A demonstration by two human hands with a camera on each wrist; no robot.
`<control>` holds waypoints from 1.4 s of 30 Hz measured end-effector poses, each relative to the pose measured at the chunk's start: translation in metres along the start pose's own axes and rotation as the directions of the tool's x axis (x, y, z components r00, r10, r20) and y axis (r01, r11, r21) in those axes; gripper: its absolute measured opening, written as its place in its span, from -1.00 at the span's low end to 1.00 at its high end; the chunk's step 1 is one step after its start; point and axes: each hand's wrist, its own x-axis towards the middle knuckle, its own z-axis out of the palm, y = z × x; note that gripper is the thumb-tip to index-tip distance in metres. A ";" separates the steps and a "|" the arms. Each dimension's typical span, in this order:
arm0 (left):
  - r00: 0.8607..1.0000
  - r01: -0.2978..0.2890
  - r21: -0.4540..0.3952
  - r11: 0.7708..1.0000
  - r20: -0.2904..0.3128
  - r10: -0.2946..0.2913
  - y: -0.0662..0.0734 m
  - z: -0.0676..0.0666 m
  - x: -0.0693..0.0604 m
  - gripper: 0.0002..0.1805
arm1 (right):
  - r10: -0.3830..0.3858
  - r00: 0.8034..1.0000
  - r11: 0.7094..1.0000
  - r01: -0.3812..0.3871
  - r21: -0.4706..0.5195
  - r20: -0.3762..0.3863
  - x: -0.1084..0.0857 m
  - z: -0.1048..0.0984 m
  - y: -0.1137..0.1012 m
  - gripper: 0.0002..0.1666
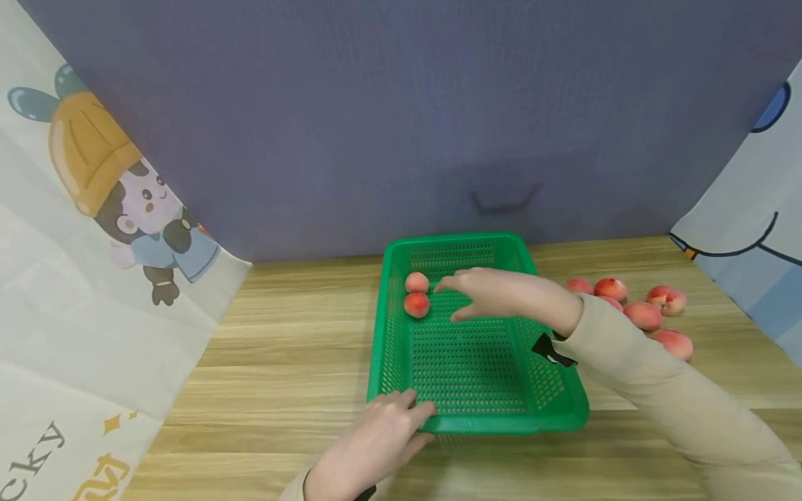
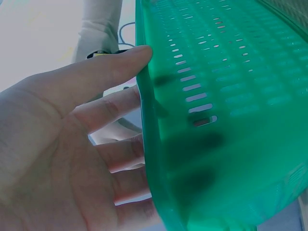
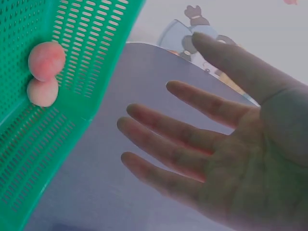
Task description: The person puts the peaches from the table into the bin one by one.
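Observation:
A green plastic basket (image 1: pixel 501 423) with slotted walls stands on the wooden table. My left hand (image 1: pixel 382 431) grips its front rim near the left corner; the left wrist view has the thumb (image 2: pixel 113 70) on one side of the rim and the fingers on the other. Over the basket hovers my right hand (image 1: pixel 507 296), its fingers spread and nothing in them. Two peaches, a paler one (image 1: pixel 416 282) and a redder one (image 1: pixel 416 305), touch each other at the basket's left side. Both peaches (image 3: pixel 46 60) also show in the right wrist view, apart from the right hand (image 3: pixel 226 154).
Several more peaches (image 1: pixel 642 315) lie on the table right of the basket, partly behind the right sleeve (image 1: pixel 664 379). A grey-blue panel (image 1: pixel 351 139) rises behind the table (image 1: pixel 282 362). White printed sheets (image 1: pixel 75 320) hang at both sides.

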 end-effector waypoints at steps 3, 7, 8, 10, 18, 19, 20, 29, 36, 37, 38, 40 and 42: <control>1.000 0.008 0.000 1.000 0.010 -0.008 0.000 0.000 0.000 -0.73 | 0.012 1.000 1.000 -0.012 0.016 -0.023 -0.008 -0.002 0.001 -0.40; 0.998 0.026 -0.004 1.000 0.050 -0.026 0.001 -0.002 0.001 -0.74 | 0.010 0.998 0.999 -0.008 0.034 -0.065 -0.018 -0.005 0.003 -0.41; 0.998 0.029 -0.005 1.000 0.055 -0.028 0.001 -0.003 0.001 -0.74 | 0.010 0.997 0.999 -0.007 0.038 -0.076 -0.020 -0.005 0.003 -0.42; 0.998 0.029 -0.003 1.000 0.058 -0.028 0.001 -0.003 0.001 -0.74 | -0.004 0.994 0.999 0.007 0.032 -0.106 -0.024 -0.005 0.005 -0.44; 0.999 0.026 -0.010 1.000 0.043 -0.026 0.001 -0.002 0.001 -0.74 | -0.034 0.974 0.998 0.044 0.035 -0.226 -0.041 -0.005 0.018 -0.53; 0.999 0.026 -0.013 1.000 0.044 -0.026 0.001 -0.002 0.001 -0.75 | -0.035 0.971 0.998 0.044 0.034 -0.236 -0.043 -0.005 0.019 -0.54; 0.999 0.026 -0.016 1.000 0.043 -0.025 0.000 -0.002 0.002 -0.75 | -0.036 0.968 0.998 0.045 0.032 -0.248 -0.045 -0.005 0.021 -0.55; 0.999 0.020 -0.019 1.000 0.031 -0.019 0.000 -0.002 0.001 -0.76 | -0.031 0.942 0.999 0.040 0.023 -0.335 -0.062 -0.006 0.037 -0.59; 0.999 0.025 -0.012 1.000 0.039 -0.025 0.000 -0.001 0.001 -0.74 | -0.022 0.908 1.000 0.020 -0.008 -0.417 -0.075 -0.001 0.055 -0.62; 0.999 0.028 -0.014 1.000 0.045 -0.027 0.001 -0.002 0.001 -0.74 | -0.019 0.903 1.000 0.015 -0.013 -0.429 -0.077 0.000 0.058 -0.63; 0.999 0.028 -0.013 1.000 0.046 -0.028 0.001 -0.002 0.001 -0.74 | -0.015 0.900 1.000 0.008 -0.016 -0.436 -0.080 0.001 0.061 -0.63; 0.998 0.030 -0.013 0.999 0.049 -0.029 0.001 -0.003 0.001 -0.74 | -0.008 0.891 0.999 -0.009 -0.034 -0.455 -0.085 0.004 0.067 -0.63; 0.999 0.028 -0.012 1.000 0.047 -0.028 0.001 -0.003 0.001 -0.74 | 0.028 0.892 0.999 -0.043 -0.024 -0.450 -0.091 0.005 0.072 -0.62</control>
